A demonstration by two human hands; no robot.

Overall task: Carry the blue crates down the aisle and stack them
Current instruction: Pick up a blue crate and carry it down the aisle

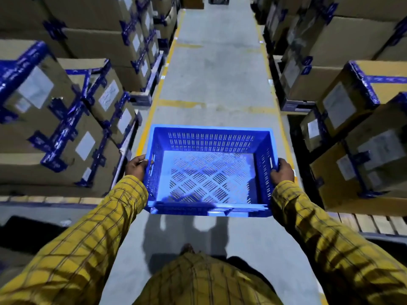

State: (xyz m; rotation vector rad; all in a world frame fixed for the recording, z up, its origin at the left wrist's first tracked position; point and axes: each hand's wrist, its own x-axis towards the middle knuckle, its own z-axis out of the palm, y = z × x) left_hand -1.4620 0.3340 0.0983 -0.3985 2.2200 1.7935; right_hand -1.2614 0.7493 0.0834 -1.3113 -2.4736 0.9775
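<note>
The blue crate (pixel 210 170) was up in the air over the aisle floor (pixel 215 73), between the two hands. The left hand (pixel 137 167) gripped its left wall. The right hand (pixel 282 171) gripped its right wall. Boxes (pixel 61 119) stood on both sides.

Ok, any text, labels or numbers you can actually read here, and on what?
None can be read.
White paper labels on the brown cardboard boxes: blurred.
Print on the blue tape: too small.
Embossed lettering on the blue perforated plastic crate's near rim: illegible.
</note>
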